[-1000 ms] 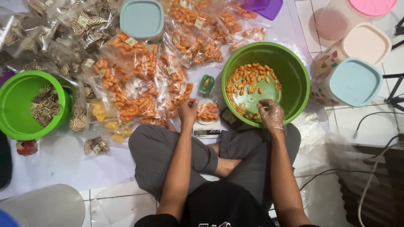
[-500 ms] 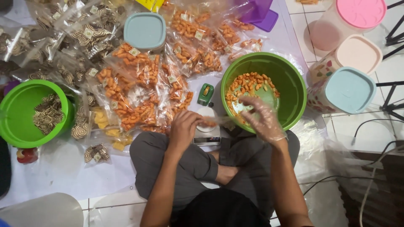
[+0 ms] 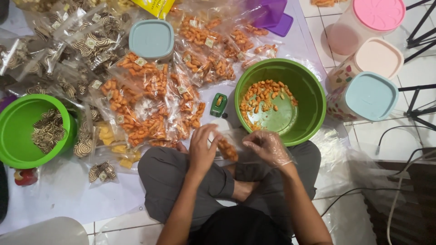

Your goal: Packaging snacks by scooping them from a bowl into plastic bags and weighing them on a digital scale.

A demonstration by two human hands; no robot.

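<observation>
Your left hand pinches open a small clear bag of orange snacks over your lap, probably so your plastic-gloved right hand, fingers curled at its mouth, can fill it from the green bowl just beyond.

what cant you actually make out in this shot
Head view only:
- Small clear bag of orange snacks: its mouth is hidden between the left hand and the gloved right hand.
- Small green tool: too small to identify.
- Left green bowl: cut off by the frame edge.
</observation>
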